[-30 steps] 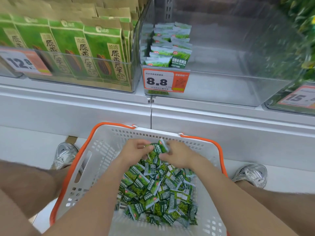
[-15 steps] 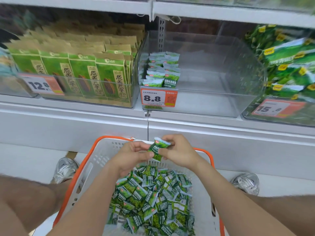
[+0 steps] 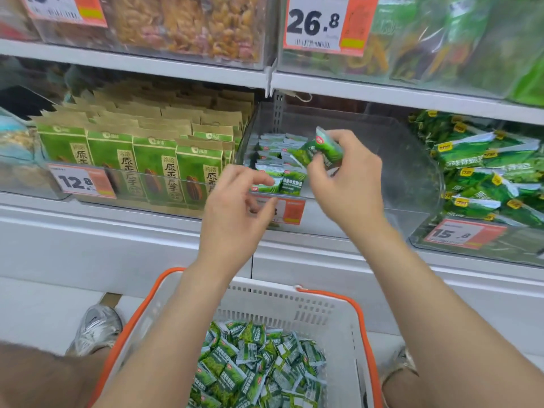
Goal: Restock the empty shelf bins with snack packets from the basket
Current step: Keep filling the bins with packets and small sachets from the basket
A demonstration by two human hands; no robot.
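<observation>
Green snack packet [image 3: 328,147], at least 1, is pinched in the right hand [image 3: 347,187] over the clear shelf bin [image 3: 406,178], long axis tilted down to the right, with the stacked row [image 3: 276,169] just to its left. The left hand [image 3: 232,219] hangs lower before the bin's front, fingers loosely curled, empty. Of the 2 hands the right is nearer, and the basket [image 3: 323,298] below holds the loose packets [image 3: 259,366].

Bare forearms [image 3: 164,348]; shiny silver lace-up sneakers [image 3: 97,329].
</observation>
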